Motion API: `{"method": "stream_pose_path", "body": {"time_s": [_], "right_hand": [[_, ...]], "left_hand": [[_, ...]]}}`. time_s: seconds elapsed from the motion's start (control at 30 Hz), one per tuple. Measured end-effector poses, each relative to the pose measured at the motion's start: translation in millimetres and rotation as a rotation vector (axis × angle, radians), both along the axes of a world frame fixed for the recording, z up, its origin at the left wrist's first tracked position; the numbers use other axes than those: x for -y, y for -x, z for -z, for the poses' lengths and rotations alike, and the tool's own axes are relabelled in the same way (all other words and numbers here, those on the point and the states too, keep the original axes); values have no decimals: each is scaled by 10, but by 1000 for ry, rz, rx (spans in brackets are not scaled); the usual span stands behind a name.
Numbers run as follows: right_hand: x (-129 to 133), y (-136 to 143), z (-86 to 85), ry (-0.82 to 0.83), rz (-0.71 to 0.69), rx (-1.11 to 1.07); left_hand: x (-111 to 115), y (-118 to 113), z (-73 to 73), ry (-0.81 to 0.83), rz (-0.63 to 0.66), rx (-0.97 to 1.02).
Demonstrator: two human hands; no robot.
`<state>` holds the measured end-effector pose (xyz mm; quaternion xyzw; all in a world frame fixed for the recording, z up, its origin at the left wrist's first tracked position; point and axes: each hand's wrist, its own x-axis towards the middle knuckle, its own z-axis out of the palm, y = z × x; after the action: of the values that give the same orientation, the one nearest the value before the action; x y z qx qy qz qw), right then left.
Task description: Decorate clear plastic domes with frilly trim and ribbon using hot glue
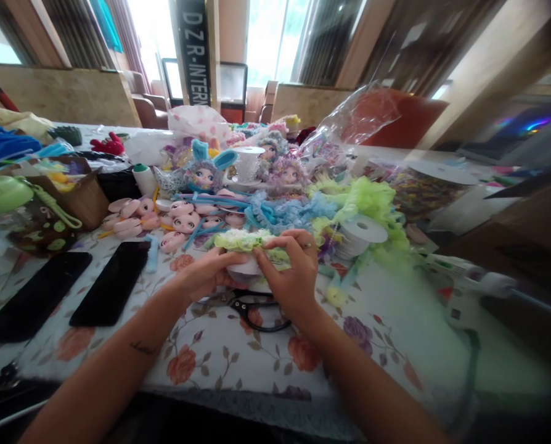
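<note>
Over the flowered tablecloth, my left hand [204, 274] is closed round a small white rounded piece [244, 269], perhaps a doll head seen from behind. Along the top of this piece runs a ruffled yellow-green and white lace trim [243, 239]. My right hand [294, 268] pinches the trim's right end between thumb and finger. Fingers hide part of the piece, and its front cannot be seen. Black-handled scissors [261, 320] lie on the cloth just below both hands. Beyond them are several pink doll faces [183, 223] and blue ruffled lace [280, 213].
Two black phones [111, 283] [37, 297] lie at left, near a cardboard box [88, 197]. On the right are a spool of bead string [363, 229], lime-green ruffles [377, 200] and a glue gun [465, 283]. Finished-looking doll heads [204, 176] stand at the back.
</note>
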<state>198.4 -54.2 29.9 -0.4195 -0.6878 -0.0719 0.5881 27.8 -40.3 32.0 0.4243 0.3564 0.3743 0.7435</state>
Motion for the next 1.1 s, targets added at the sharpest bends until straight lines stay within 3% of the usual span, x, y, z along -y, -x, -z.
{"method": "stream_pose_path", "body": {"time_s": [0.17,0.33,1.1], "right_hand": [[-7,-28,-38,63,-4,-24],[-19,-56,-78,112,-98,-61],[49,3,-53,11,-177,9]], "left_hand": [[-4,41,-3,12,-23,-48],[-4,66,4,43,-12,-71],[-6,80,-35,-24,4,-8]]}}
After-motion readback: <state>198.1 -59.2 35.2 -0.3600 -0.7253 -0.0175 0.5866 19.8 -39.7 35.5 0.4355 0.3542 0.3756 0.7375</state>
